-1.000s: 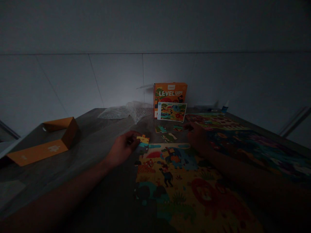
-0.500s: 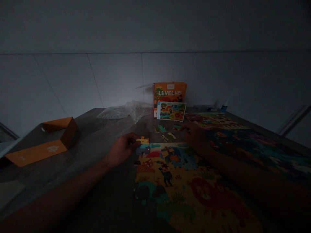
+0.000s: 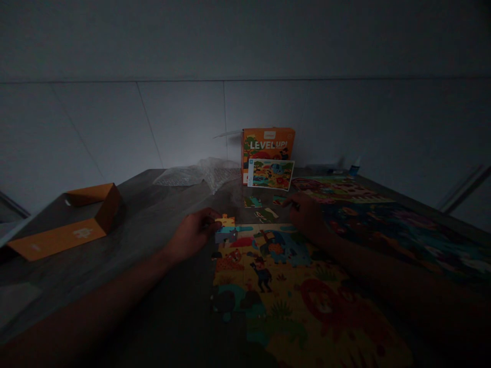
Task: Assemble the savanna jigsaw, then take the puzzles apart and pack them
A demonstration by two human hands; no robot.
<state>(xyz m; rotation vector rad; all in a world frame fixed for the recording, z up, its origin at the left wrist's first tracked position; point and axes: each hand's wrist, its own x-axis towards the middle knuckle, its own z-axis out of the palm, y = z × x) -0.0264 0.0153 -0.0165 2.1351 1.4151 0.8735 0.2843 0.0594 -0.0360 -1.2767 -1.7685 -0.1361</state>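
Left hand [image 3: 192, 235]: fingers pinching a piece [image 3: 226, 228] at the puzzle's [image 3: 291, 291] far-left corner. Right hand [image 3: 309, 217]: resting at its far edge; grip indiscernible in the dark.

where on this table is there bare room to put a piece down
Bare table lies between the open orange box lid and the left hand, and nearer, left of the animal puzzle. The right side is crowded: a second puzzle, loose pieces.

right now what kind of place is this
Probably a dim room at home, set up for jigsaws: a dark table against a pale panelled wall, a half-built puzzle on it, and the puzzle box standing behind.
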